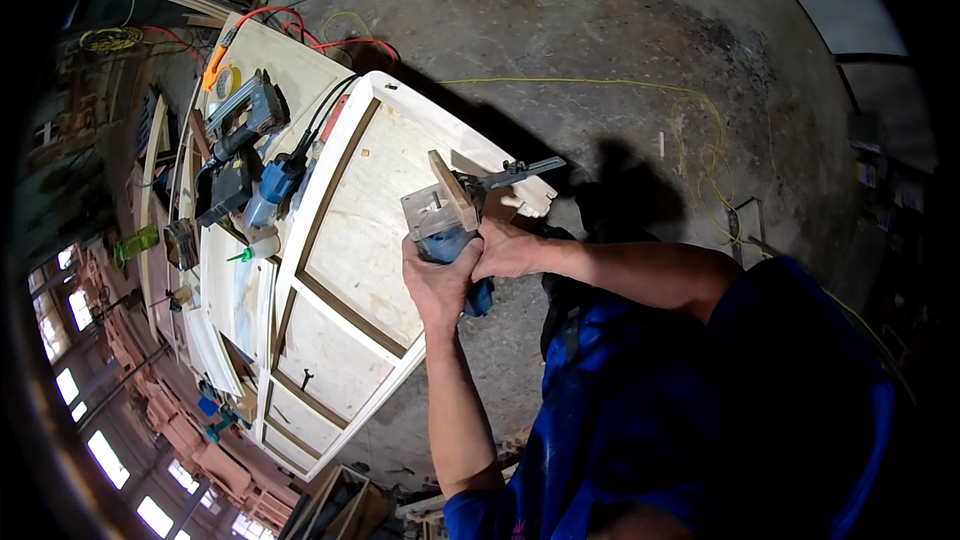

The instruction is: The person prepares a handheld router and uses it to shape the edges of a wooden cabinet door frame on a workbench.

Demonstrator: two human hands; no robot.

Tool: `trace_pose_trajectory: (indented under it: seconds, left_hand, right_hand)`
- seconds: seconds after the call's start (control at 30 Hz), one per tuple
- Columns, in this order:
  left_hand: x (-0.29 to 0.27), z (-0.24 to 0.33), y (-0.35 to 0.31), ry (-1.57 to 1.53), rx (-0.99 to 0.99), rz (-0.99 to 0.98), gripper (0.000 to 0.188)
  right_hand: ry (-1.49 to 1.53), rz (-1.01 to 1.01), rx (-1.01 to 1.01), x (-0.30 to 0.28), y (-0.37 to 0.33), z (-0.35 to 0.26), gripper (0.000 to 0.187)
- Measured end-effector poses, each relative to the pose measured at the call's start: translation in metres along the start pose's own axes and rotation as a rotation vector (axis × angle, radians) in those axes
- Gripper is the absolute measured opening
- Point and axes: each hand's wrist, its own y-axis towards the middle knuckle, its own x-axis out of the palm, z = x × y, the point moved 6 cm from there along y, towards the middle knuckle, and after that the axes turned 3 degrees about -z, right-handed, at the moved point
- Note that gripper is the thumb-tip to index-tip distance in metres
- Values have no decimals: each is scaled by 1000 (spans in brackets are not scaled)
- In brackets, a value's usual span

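Over the near edge of a pale wooden frame panel (350,210), I hold a blue trim router (440,245) with its square see-through base (425,208) turned up. My left hand (440,285) is wrapped round the blue body. My right hand (508,248) is closed against the router's right side, its fingertips partly hidden. A wooden strip (455,190) crosses the base. Just beyond my right hand, a dark bar clamp (520,173) lies across the panel's corner.
Left of the panel lie a cordless nail gun (255,105), another blue router (275,185), a green-tipped glue bottle (258,250) and yellow tape (228,80). A small wrench (307,378) rests inside the frame. A yellow cord (600,82) crosses the concrete floor.
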Motion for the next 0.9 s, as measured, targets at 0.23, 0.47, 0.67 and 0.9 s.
trace_pose_trajectory:
  seconds: [0.23,0.47,0.67,0.9]
  left_hand:
    - [-2,3,-2,-6,13,10,59]
    - [-18,-5,2,76,62,30,69]
    - [-24,-65,-29,-205,100,125,107]
    - [7,-120,-89,-364,-40,18,68]
  right_hand:
    - [-158,62,10,-2,-3,0,78]
    - [-109,56,-49,0,-4,-37,48]
    - [-153,-61,148,-3,-12,-73,51]
    - [333,-220,-140,2,-3,-98,71]
